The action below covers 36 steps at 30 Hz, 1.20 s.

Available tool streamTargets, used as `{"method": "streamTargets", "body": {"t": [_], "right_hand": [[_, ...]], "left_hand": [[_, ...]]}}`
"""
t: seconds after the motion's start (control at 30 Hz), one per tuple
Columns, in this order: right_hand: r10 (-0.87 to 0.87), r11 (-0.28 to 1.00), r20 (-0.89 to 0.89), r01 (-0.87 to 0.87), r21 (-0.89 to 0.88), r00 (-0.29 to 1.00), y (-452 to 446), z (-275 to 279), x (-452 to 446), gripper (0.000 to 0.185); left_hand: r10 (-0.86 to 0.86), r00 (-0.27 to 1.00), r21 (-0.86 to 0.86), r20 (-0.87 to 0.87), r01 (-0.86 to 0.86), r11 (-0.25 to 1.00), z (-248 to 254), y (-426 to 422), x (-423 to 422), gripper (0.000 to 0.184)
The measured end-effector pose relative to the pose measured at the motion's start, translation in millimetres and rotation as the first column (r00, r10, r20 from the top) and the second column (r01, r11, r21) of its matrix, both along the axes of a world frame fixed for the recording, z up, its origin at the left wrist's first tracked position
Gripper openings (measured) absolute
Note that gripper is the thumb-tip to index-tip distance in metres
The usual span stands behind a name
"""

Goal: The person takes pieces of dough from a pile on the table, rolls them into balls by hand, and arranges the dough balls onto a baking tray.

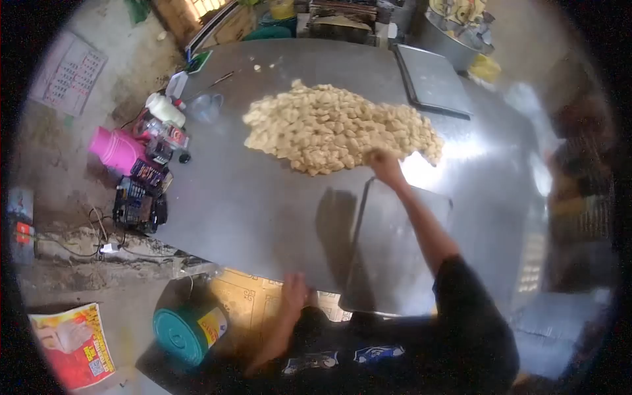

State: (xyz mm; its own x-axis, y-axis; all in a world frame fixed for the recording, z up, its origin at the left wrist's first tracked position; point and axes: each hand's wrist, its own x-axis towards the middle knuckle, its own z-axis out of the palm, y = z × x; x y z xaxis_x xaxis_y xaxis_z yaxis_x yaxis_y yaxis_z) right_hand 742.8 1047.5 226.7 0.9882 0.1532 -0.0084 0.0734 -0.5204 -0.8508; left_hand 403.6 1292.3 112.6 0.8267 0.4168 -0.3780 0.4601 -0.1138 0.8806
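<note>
A wide heap of small pale dough pieces (336,125) covers the far middle of the metal table (230,204). My right hand (385,166) reaches to the heap's near edge, its fingers curled down at the dough; what they hold, if anything, is hidden. Below that forearm lies a flat metal tray (388,257), close to my body and partly behind my arm. Down at the table's front edge, my left hand (296,291) rests with its fingers stretched out, slightly blurred, holding nothing visible.
Another tray (434,79) lies at the back right. Along the left edge stand a pink jug (118,151), a white bottle (164,110) and a black device with buttons (138,205). A teal-lidded bucket (179,336) is on the floor; a large metal bowl (454,33) stands beyond the table.
</note>
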Motion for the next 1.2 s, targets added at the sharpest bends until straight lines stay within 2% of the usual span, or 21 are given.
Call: {"method": "streamTargets", "body": {"t": [0.13,0.27,0.33,0.37,0.4,0.43,0.5,0.57,0.6,0.63,0.73,0.77,0.8,0.83,0.87,0.93,1.0,1.07,1.13,1.17,1.2], "right_hand": [[0.100,0.988,0.110,-0.085,-0.132,0.989,69.0,-9.0,63.8,0.027],[-0.018,0.999,0.012,0.019,-0.042,1.000,135.7,-32.4,61.9,0.025],[0.002,0.994,0.247,0.025,-0.105,0.969,162.2,-37.6,59.7,0.024],[0.019,0.986,0.460,0.059,-0.154,0.888,177.3,-41.4,61.2,0.023],[0.151,0.891,0.341,0.022,-0.454,0.928,185.2,-38.0,65.8,0.023],[0.254,0.882,0.314,-0.086,-0.463,0.915,182.8,-60.8,85.9,0.023],[0.262,0.899,0.299,-0.119,-0.421,0.918,192.4,-62.1,85.8,0.021],[0.209,0.874,0.236,-0.073,-0.480,0.949,181.4,-73.0,101.6,0.021],[0.041,0.987,0.242,-0.001,-0.161,0.969,179.6,-50.1,78.0,0.024],[0.010,0.971,0.254,0.051,-0.234,0.967,168.5,-43.3,63.9,0.024],[-0.042,0.993,0.122,0.028,0.117,0.992,131.2,-27.3,-40.0,0.024],[0.033,0.989,0.260,0.006,-0.151,0.965,85.0,-139.3,-52.0,0.023],[-0.014,0.982,0.204,0.052,-0.184,0.979,81.2,-130.1,-103.4,0.026],[0.237,0.807,0.002,-0.196,-0.557,0.972,61.8,-173.1,-122.9,0.028],[0.130,0.741,0.057,-0.058,-0.669,0.990,98.7,-123.7,-153.3,0.027],[0.268,0.685,0.274,0.017,-0.729,0.924,109.0,-154.9,-135.0,0.027],[0.367,0.677,0.472,0.118,-0.727,0.801,125.2,-168.2,-98.1,0.029],[0.347,0.689,0.439,0.093,-0.719,0.829,121.4,-153.1,-93.6,0.031],[0.241,0.696,-0.047,-0.206,-0.687,0.969,123.9,-101.0,-95.8,0.036],[0.297,0.694,0.061,-0.171,-0.700,0.953,108.9,-124.9,-118.4,0.036],[0.351,0.697,0.178,-0.129,-0.706,0.919,94.4,-160.5,-140.5,0.036]], "left_hand": [[0.281,0.955,-0.342,-0.097,-0.297,0.892,36.5,-4.7,-36.6,0.021],[0.339,0.937,-0.254,-0.084,-0.349,0.902,35.3,19.6,-25.0,0.019],[-0.025,0.996,0.248,0.086,0.003,0.969,-43.0,35.2,-32.4,0.019],[-0.003,0.996,0.256,0.088,-0.020,0.967,-67.6,36.2,-77.6,0.019],[-0.108,0.990,0.304,0.095,0.075,0.950,-12.3,30.6,-67.0,0.025],[-0.204,0.975,0.352,0.090,0.160,0.922,57.0,21.9,-15.8,0.034],[-0.331,0.941,0.214,-0.074,0.339,0.916,59.3,34.4,4.9,0.049],[-0.334,0.922,0.495,0.197,0.200,0.845,45.2,44.6,40.3,0.052],[-0.299,0.935,0.501,0.192,0.169,0.849,58.6,58.1,49.5,0.052],[-0.232,0.953,0.478,0.197,0.113,0.871,76.6,69.7,58.5,0.050],[0.032,0.990,0.435,0.137,-0.089,0.896,66.8,124.6,75.0,0.044],[0.041,0.997,0.507,0.061,-0.066,0.859,69.4,147.4,73.3,0.044],[0.038,0.999,0.537,-0.016,-0.023,0.843,61.6,157.3,68.9,0.044],[0.035,0.995,0.567,-0.089,0.022,0.823,47.5,164.2,72.4,0.044],[0.040,0.996,0.569,-0.086,0.016,0.822,35.4,160.0,85.0,0.044],[-0.252,0.968,0.921,-0.004,0.102,0.376,9.8,137.0,111.3,0.032],[-0.493,0.835,0.932,-0.245,0.343,0.118,3.1,156.9,155.0,0.044],[-0.400,0.892,0.301,-0.209,0.448,0.842,15.7,191.4,183.2,0.037],[-0.321,0.942,0.571,-0.100,0.318,0.757,1.1,208.5,146.4,0.035],[-0.252,0.967,0.782,0.037,0.129,0.609,-8.7,208.8,125.0,0.033],[-0.212,0.971,0.736,0.108,0.065,0.673,-13.9,192.0,97.6,0.030]]}}
